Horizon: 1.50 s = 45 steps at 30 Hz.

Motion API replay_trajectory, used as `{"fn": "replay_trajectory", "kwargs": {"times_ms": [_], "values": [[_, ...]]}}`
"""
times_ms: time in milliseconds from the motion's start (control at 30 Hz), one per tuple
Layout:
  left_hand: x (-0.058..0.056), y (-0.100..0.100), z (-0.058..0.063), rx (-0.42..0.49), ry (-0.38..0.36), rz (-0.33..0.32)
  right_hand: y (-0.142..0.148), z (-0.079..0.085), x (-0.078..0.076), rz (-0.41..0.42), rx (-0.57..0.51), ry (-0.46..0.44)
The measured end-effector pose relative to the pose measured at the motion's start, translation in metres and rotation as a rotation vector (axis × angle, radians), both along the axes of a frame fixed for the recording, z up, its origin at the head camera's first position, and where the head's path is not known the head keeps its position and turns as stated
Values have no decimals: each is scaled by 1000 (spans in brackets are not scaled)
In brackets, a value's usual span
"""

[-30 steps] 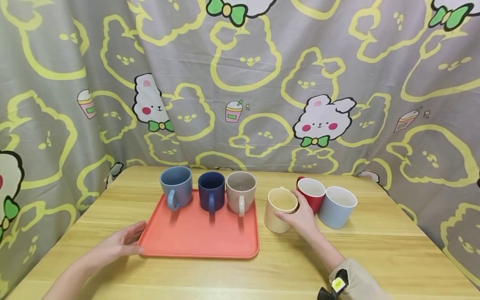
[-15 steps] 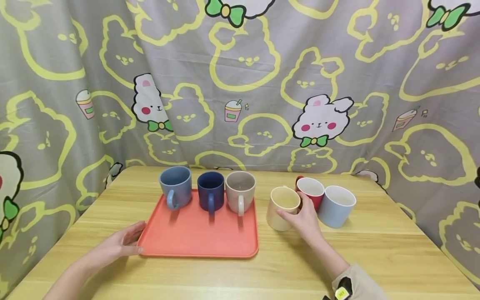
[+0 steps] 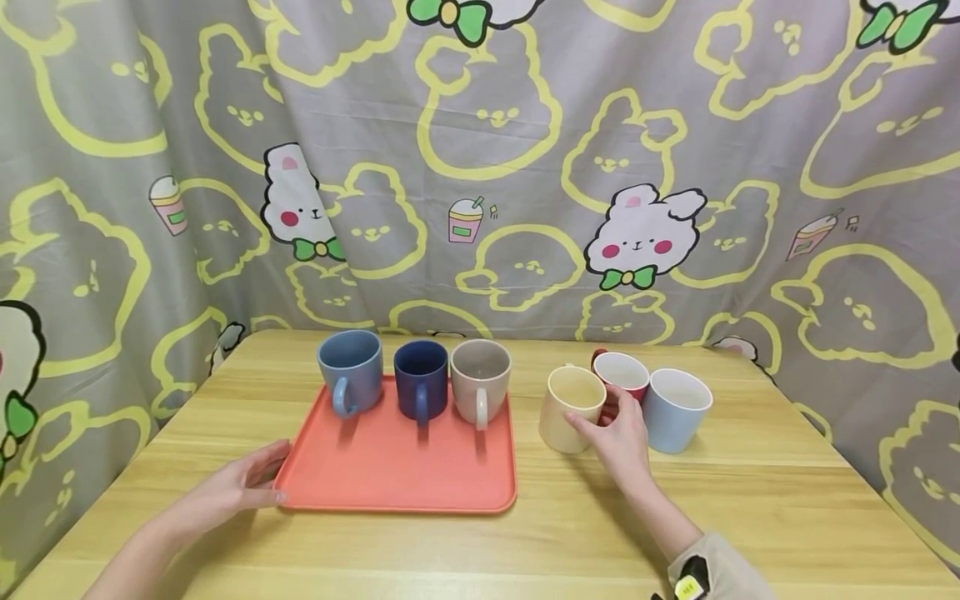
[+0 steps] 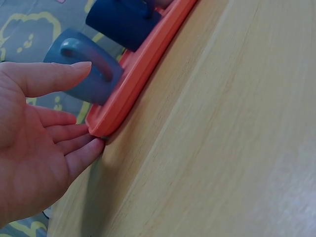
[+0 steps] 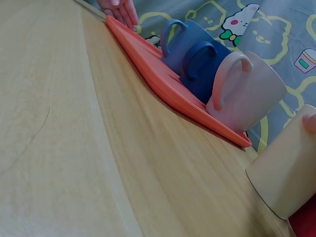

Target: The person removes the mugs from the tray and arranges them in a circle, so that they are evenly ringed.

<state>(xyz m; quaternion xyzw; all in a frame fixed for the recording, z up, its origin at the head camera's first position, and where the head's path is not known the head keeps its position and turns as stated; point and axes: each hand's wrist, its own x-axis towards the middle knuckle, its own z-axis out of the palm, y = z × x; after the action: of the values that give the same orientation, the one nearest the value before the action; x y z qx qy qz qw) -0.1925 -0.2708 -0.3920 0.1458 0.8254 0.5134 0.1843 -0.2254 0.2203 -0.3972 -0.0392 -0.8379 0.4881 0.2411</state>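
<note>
I saw a plain coral-red tray (image 3: 397, 467), a slate-blue mug (image 3: 365, 382), a navy mug (image 3: 408, 387) and a pinkish-grey mug (image 3: 468, 390). The butter-yellow mug (image 3: 561, 418) was yellow inside too; the red mug (image 3: 621, 374) and the powder-blue mug (image 3: 672, 423) had white insides. The table (image 3: 480, 550) showed honey-coloured wood grain, the sleeve (image 3: 723, 568) was beige, and the grey curtain (image 3: 360, 100) was patterned with yellow animal outlines (image 3: 489, 173), white rabbit faces (image 3: 641, 231) and green bows (image 3: 628, 277).

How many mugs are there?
6: blue mug, navy mug, gray mug across the back of the tray; yellow mug in the right hand; red mug behind that hand; pale-blue mug rightmost.
</note>
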Motion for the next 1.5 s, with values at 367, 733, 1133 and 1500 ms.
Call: {"fn": "replay_trajectory", "kwargs": {"times_ms": [367,733,1133,1500], "values": [[0,-1,0,-9,7,6,1,0,-1,-7,-4,11],[-1,1,2,-7,-19,4,5,4,4,-9,-21,40],[0,1,1,-13,8,8,7,39,10,46,3,49],[2,2,1,0,20,30,-33,48,1,249,10,44]]}}
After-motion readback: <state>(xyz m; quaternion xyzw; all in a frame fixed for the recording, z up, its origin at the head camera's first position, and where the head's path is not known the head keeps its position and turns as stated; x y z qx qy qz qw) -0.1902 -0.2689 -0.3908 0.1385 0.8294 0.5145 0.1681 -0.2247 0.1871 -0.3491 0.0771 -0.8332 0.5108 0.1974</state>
